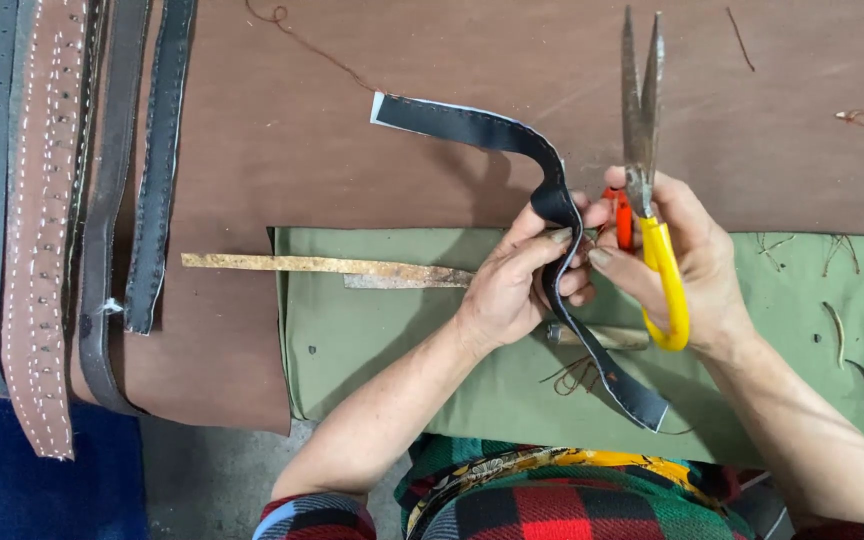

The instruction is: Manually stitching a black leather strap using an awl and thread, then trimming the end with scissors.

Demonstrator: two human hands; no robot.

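My left hand (518, 280) pinches a long black leather strap (472, 125) near its middle, where it bends. One end of the strap lies on the brown table to the upper left; the other end hangs toward my lap at the lower right. My right hand (687, 262) grips rusty scissors (641, 95) with yellow and orange handles, blades nearly closed and pointing away from me. The thumb of that hand touches the strap beside my left fingers.
Several leather straps (47, 200), dark and brown with stitching, lie side by side at the left. A rusty flat metal strip (292, 264) lies across the edge of a green cloth (372, 330). Thread scraps dot the brown tabletop (282, 150) and cloth.
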